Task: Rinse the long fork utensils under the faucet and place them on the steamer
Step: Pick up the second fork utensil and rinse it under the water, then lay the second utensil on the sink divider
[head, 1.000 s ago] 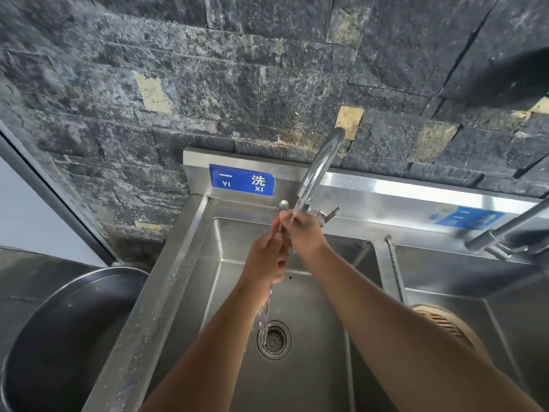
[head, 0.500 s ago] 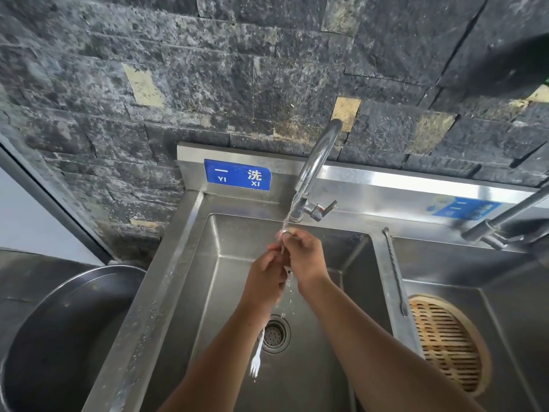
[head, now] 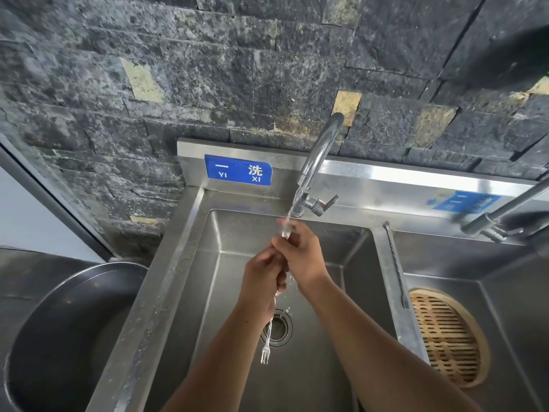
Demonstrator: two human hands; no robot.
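Both hands clenched on one long fork [head: 269,337] under the faucet [head: 319,162] stream over the left basin's [head: 341,242] drain — left hand [head: 261,281] low, right hand [head: 300,251] high; advisable to rub along the shaft, tines down, before moving to the bamboo steamer [head: 445,334].

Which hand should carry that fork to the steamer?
Probably the right hand: it grips the fork near its top, and the steamer lies in the basin on its side. The left hand would cross over.
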